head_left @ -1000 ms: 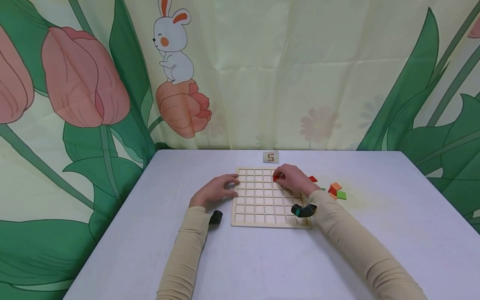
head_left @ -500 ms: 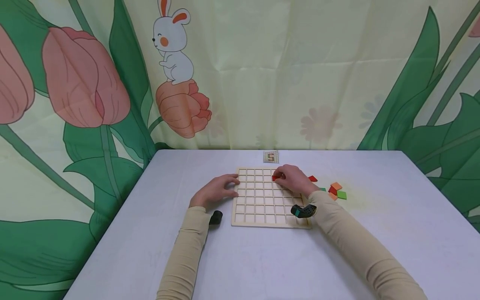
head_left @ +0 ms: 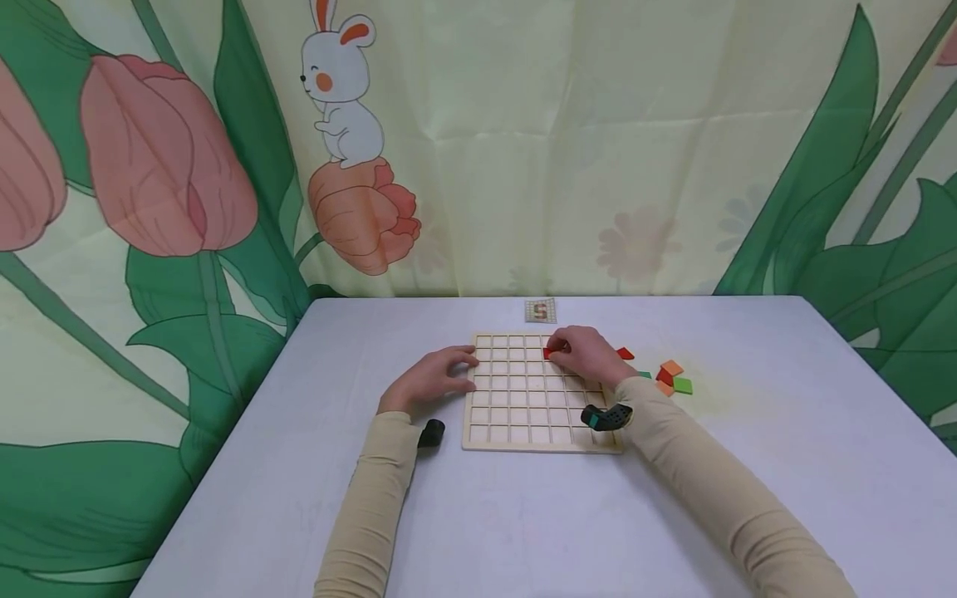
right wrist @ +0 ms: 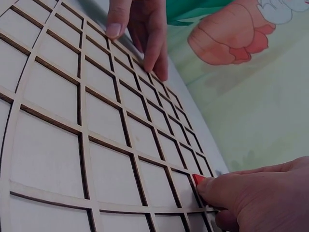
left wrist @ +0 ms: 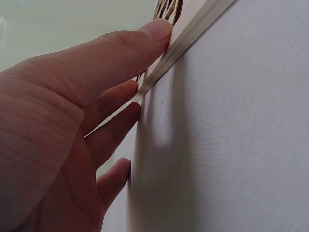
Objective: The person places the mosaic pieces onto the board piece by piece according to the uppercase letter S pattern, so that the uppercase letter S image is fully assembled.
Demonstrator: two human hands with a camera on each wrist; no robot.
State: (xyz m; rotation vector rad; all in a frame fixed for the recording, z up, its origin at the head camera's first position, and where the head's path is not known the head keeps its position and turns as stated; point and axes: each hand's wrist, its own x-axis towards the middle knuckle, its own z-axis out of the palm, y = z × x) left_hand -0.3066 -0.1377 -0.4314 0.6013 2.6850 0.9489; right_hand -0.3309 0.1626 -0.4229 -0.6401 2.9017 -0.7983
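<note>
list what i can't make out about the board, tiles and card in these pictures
- Held red tile: mostly covered by the right hand, head and right wrist views.
- Dark green tile: partly hidden by the right sleeve, head view.
- Card: print too small, head view.
- Board: cut off by the frame edge, right wrist view.

The grid board (head_left: pixel 517 397) lies on the table (head_left: pixel 478 523), my left hand (head_left: pixel 431 378) touching its edge at nine o'clock, my right hand (head_left: pixel 586 355) over one o'clock, holding a tile (right wrist: pixel 197 179). The card (head_left: pixel 540 311) lies beyond it at twelve, loose tiles (head_left: pixel 682 385) between two and three.
</note>
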